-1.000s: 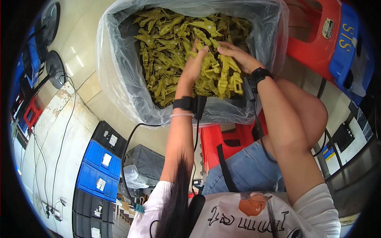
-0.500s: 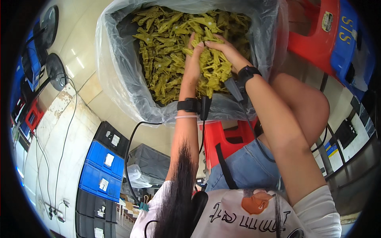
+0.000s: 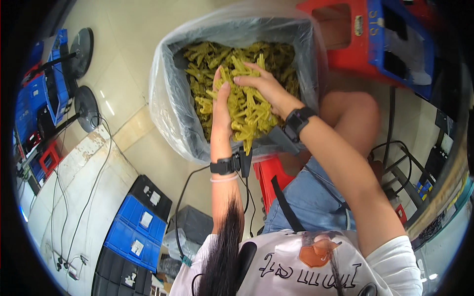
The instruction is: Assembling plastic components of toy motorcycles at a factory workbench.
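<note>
Between my two hands I carry a heaped bunch of olive-yellow plastic pieces (image 3: pixel 249 111), long, thin and branching. My left hand (image 3: pixel 222 108) cups the bunch from its left side, thumb pressed against it. Fingers of my right hand (image 3: pixel 269 88) curl over it from the right, the thumb lying on top near the left thumb. Beneath and behind is a bin lined with a clear plastic bag (image 3: pixel 168 98), filled with many more such pieces (image 3: pixel 207 54). Parts of both hands' fingers are hidden by the bunch. Each wrist wears a black strap with a dark device.
A red stool (image 3: pixel 340 49) with a blue crate (image 3: pixel 402 44) on it stands at the far right. Another red stool (image 3: pixel 271 175) shows below the bin. Blue and black boxes (image 3: pixel 140 217) are stacked at the left, beside a pale surface with cables (image 3: pixel 74 197).
Both hands have risen out of the mass of pieces with a large bunch between them, nearer to me. The whole view has also shifted.
</note>
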The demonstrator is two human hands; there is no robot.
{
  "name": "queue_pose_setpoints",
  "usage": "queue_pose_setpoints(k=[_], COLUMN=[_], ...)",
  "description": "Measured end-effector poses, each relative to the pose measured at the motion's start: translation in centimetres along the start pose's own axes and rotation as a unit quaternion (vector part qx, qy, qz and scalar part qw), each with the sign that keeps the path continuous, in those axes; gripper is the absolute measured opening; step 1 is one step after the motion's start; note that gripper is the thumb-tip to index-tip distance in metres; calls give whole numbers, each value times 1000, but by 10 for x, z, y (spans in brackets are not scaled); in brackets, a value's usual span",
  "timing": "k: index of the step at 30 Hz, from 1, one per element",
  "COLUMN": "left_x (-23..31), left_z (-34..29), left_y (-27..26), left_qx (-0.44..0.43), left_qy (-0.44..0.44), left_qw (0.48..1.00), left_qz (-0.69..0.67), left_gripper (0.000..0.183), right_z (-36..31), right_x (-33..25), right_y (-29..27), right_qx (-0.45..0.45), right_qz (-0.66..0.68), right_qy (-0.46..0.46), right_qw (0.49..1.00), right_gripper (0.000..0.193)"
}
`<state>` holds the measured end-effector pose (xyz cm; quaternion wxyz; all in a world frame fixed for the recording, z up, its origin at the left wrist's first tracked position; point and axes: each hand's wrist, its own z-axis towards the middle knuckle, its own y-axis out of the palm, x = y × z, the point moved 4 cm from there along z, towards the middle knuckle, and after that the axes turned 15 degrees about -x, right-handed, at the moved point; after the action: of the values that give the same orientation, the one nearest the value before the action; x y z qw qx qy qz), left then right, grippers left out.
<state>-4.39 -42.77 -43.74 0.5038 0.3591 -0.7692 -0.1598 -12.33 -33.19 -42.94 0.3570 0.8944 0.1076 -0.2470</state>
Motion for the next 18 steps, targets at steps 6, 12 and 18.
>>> queue_pose_setpoints(k=[6,12,18], left_x=[59,116,122], left_z=[-35,-74,-103], left_y=[48,99,145], left_qx=[-80,-96,-113], left_qy=[64,102,109], left_qw=[993,977,959], left_qz=[63,161,234], left_gripper=[65,65,65], right_z=[-55,-115,-160], right_x=[-35,-73,-76], right_y=[49,95,93], right_qx=[-20,-127,-140], right_qz=[-16,65,97], right_qy=[-97,-183,-251], right_qw=[995,973,953], right_gripper=[67,64,60])
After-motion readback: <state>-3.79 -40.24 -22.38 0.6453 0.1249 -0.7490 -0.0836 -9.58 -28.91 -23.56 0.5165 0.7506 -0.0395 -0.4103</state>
